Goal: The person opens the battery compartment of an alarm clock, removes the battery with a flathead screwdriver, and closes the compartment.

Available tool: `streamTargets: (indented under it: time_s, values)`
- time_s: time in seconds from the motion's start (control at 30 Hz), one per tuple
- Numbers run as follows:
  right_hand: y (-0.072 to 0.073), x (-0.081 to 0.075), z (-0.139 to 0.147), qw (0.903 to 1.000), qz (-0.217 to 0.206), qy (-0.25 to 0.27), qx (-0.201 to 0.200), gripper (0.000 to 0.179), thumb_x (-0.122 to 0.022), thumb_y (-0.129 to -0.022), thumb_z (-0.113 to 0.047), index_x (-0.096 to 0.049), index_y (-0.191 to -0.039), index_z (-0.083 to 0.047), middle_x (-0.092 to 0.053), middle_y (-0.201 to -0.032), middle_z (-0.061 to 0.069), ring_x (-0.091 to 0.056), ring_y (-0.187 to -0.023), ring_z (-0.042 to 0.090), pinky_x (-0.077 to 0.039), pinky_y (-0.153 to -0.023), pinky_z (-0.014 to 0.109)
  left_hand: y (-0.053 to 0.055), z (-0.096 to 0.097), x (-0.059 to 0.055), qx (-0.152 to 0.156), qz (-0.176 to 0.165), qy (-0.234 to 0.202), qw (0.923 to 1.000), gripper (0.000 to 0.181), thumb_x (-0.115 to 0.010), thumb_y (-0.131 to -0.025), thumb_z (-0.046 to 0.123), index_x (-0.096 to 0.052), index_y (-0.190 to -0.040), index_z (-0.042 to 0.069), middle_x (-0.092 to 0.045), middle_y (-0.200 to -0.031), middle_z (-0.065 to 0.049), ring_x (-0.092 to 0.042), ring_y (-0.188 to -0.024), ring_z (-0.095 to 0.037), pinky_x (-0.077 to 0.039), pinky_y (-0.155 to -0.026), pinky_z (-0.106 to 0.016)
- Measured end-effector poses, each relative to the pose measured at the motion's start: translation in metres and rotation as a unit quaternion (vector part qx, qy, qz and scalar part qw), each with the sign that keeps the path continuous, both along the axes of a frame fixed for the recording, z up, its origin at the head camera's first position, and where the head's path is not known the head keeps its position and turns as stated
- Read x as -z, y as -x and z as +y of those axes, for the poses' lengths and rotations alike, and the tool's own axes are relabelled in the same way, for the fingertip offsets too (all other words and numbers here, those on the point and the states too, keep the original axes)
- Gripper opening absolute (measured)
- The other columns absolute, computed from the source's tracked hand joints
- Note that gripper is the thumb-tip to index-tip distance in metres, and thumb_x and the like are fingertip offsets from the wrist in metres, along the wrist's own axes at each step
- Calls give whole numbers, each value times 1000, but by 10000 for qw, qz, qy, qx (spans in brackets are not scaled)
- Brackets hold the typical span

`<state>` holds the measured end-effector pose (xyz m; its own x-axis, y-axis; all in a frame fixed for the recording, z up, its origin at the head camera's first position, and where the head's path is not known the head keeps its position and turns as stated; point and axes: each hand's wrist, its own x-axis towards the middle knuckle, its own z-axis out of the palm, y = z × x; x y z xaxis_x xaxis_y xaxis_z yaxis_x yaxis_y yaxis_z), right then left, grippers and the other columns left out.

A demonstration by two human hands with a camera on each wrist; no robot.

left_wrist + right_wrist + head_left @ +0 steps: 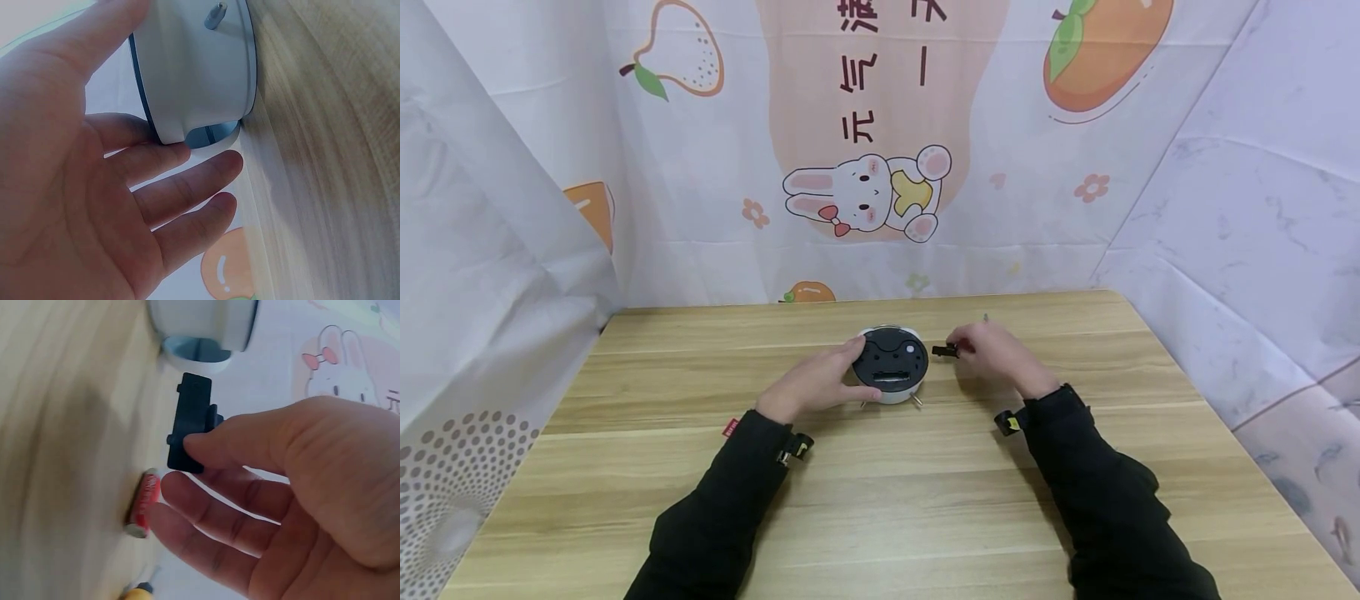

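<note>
A round white alarm clock (pixel 891 354) lies with its black back facing up, its two short metal legs pointing toward me. My left hand (pixel 812 382) holds it from the left side, thumb at the near edge and fingers at the far edge; in the left wrist view the ring and little fingers extend free of the clock (pixel 200 69). Just right of the clock, my right hand (pixel 996 354) pinches a small black battery cover (pixel 190 419) between thumb and fingers, apart from the clock. Beneath those fingers a red battery (pixel 144 505) lies on the table.
A yellow-handled tool (pixel 137 593), partly out of frame, lies beyond the battery; from the head view only a thin tip (pixel 986 317) shows behind my right hand. The wooden table (pixel 880 500) ends at a printed cloth backdrop (pixel 700 208).
</note>
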<state>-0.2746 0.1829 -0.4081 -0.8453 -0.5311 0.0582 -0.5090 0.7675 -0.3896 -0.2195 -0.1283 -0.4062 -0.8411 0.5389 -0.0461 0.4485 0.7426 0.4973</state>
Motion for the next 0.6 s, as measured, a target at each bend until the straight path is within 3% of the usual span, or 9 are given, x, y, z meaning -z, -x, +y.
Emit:
streamTargets:
  time_s: [0.1,0.4,0.6]
  values:
    - [-2,-7,-3,9997,115,198,-40,21,-64,-92,5,-74,-110,3,-73,-98,13,-68,-87,23,-57,-81,42,0,0,-1,3,8,4,10000,101,-71,-90,58,-24,-160,2,-28,-164,-14,-30,-149,-23,-29,-118,-40]
    - [-17,-30,-16,9965,559,508,-357,19,-65,-92,4,-76,-108,2,-74,-96,11,-67,-80,18,-56,-71,36,-2,3,-6,-83,152,155,9997,95,-71,-89,58,-35,-157,2,-31,-162,-18,-33,-148,-29,-32,-117,-44]
    - [-26,-35,-29,9910,928,549,-788,19,-67,-92,4,-77,-106,-1,-75,-95,8,-68,-79,16,-56,-69,32,-2,5,-11,17,749,-42,9972,73,-70,-94,50,-54,-147,3,-49,-152,-15,-46,-139,-29,-39,-113,-44]
